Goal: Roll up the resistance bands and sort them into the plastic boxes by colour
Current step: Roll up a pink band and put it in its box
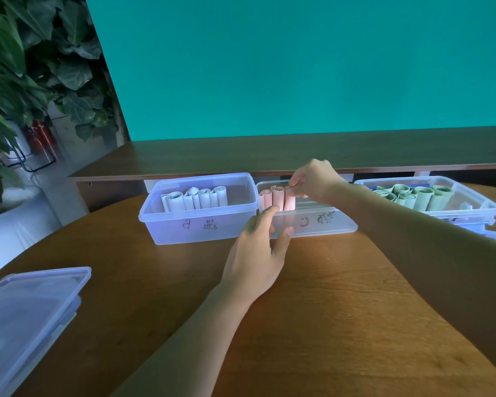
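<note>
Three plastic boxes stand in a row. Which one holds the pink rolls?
The middle box, between the box of pale grey rolls and the box of green rolls. Both hands reach to its pink rolls.

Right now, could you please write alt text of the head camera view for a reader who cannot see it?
A person's right hand pinches a pink rolled band inside the middle clear box while the left hand touches its front wall. The left box holds pale rolls, the right box green rolls; lids lie on the wooden table.

Left hand (255, 250) reaching forward, fingers extended, right hand (312, 179) raised, fingertips pinched together
</note>
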Tool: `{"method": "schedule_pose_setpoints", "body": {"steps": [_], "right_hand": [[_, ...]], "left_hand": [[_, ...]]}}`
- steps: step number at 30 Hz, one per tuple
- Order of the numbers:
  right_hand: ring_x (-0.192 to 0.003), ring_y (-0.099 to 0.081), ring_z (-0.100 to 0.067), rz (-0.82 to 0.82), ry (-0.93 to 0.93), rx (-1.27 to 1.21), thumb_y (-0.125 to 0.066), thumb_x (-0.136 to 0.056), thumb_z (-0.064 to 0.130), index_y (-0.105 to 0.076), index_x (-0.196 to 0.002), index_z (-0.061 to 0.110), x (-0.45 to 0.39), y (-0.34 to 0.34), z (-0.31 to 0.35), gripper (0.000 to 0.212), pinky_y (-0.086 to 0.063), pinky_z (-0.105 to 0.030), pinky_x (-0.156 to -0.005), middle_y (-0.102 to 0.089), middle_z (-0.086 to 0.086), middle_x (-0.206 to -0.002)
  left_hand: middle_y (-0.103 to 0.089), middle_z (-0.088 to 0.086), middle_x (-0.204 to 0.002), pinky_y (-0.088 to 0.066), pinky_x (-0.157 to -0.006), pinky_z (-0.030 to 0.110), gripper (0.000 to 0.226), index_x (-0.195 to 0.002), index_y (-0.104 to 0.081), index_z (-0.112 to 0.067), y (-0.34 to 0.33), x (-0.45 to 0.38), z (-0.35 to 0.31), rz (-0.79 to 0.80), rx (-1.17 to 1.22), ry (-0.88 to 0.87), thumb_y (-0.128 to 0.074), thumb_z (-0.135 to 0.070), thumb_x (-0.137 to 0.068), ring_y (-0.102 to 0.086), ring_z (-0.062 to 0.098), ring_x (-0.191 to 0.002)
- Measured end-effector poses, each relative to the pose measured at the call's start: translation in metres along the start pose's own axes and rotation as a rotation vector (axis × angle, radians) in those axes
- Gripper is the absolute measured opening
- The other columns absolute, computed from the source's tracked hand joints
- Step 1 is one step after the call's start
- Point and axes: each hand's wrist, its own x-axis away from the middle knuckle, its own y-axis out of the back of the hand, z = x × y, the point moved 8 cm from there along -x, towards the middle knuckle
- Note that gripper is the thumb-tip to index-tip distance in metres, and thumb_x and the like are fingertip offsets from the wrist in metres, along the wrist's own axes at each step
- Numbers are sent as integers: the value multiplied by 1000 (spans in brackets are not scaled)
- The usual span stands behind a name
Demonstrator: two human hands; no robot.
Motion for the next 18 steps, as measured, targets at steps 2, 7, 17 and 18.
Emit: {"method": "schedule_pose_setpoints", "body": {"steps": [2,7,17,18], "right_hand": [[-85,-65,-17,-7,-2,16,-74,-91,13,-75,-111,6,0,0,-1,21,-49,-21,-87,-74,-10,-108],[-83,-70,-22,18,3,26,-72,-93,10,-73,-116,6,2,-3,1,24,-57,-29,-85,-72,-13,-108],[-93,-69,-16,78,7,21,-72,-91,9,-71,-122,6,5,-4,1,31,-53,-21,-87,-73,-9,-114],[-93,-68,-16,76,17,27,-70,-92,7,-71,-121,6,5,-4,1,30,-52,-20,-86,-73,-9,-115]], "left_hand": [[-60,-6,-110,-53,-77,22,53,-146,-44,-26,0,0,0,4,0,-5,-48,-51,-100,-58,8,-98],[-60,-5,-111,-53,-78,22,59,-148,-42,-26,-1,0,-1,19,3,-11,-42,-57,-98,-58,9,-99],[-58,-8,-118,-48,-85,20,62,-152,-35,-31,0,3,1,28,5,3,-37,-60,-98,-56,7,-108],[-58,-7,-118,-48,-86,20,62,-153,-34,-31,0,3,2,29,7,8,-36,-60,-99,-56,7,-108]]}}
